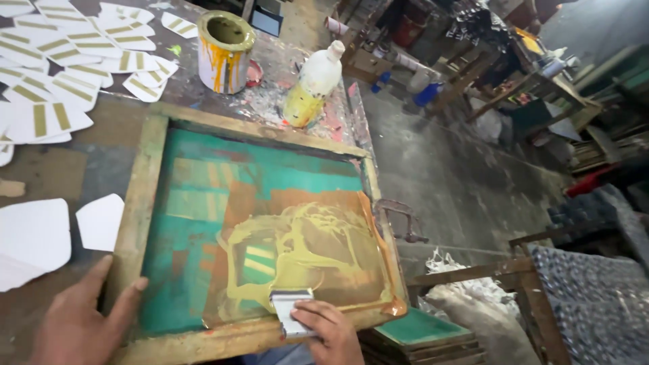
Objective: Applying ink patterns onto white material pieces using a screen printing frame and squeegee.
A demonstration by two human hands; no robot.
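The big wooden frame (pixel 145 203) lies flat on the table (pixel 54 169). Its screen is green and orange, with yellow paint smeared on the near part. The right hand (pixel 331 334) is closed around a small gray scraper (pixel 291 311) at the near edge of the frame, and the scraper touches the screen. The left hand (pixel 84 321) is open and rests flat on the frame's near left corner. Past the far edge of the frame stand a paint can (pixel 225 51) and a white bottle (pixel 314 84). Left of the frame lie white cards (pixel 61 74), many with yellow stripes.
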